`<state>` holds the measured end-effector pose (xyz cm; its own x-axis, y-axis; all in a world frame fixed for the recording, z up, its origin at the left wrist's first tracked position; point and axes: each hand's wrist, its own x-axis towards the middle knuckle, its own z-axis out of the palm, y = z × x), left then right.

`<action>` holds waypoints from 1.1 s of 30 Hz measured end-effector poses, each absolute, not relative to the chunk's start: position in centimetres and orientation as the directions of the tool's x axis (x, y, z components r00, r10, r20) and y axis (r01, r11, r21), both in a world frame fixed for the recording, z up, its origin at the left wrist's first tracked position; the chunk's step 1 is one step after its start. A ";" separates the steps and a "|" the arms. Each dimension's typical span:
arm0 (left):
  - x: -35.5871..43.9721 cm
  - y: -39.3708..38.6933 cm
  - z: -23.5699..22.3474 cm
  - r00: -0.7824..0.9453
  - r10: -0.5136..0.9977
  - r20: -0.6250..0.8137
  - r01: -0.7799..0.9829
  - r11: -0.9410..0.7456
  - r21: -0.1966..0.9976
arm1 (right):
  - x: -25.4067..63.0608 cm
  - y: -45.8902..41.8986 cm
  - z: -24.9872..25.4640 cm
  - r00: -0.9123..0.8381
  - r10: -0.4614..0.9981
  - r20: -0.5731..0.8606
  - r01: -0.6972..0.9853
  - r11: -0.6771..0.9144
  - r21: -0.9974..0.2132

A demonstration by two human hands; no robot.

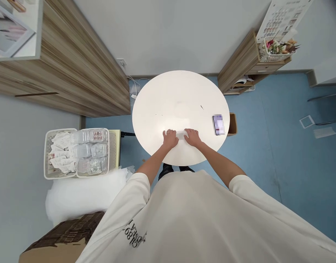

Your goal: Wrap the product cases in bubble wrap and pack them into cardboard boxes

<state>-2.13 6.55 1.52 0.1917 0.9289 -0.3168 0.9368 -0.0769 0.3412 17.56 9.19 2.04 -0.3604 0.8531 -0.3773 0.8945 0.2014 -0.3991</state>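
Note:
Both my hands rest on the near part of a round white table (pixel 168 95). My left hand (pixel 170 138) and my right hand (pixel 193 137) lie on either side of a small white, filmy piece (pixel 181 136), fingers curled down onto its edges. The piece is too pale and small to name. A small purple-and-white packet (pixel 218 124) lies on the table to the right of my right hand.
A white basket (pixel 78 152) of clear plastic cases and paper packets stands at the left, over white foam sheet (pixel 82 195) and a cardboard box (pixel 61 237). Wooden cabinets (pixel 74 73) flank the table. A small brown bin (pixel 232 124) sits by the table's right edge.

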 end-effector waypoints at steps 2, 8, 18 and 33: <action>-2.1 7.2 1.3 0.190 0.923 -0.334 0.940 -0.073 0.333 | 17.7 9.4 1.7 -0.283 0.880 -0.380 0.910 0.122 -0.397; -1.2 7.8 0.9 0.264 0.907 -0.328 0.934 -0.155 0.323 | 18.1 8.8 0.6 -0.005 0.880 -0.475 0.905 -0.198 -0.376; 0.1 7.0 0.7 0.412 0.849 -0.330 0.892 -0.302 0.337 | 16.3 8.7 -1.5 0.287 0.828 -0.481 0.827 -0.468 -0.312; -0.6 6.9 0.8 0.436 0.818 -0.375 0.883 -0.307 0.355 | 16.1 9.8 -1.0 0.260 0.753 -0.605 0.604 -0.615 -0.506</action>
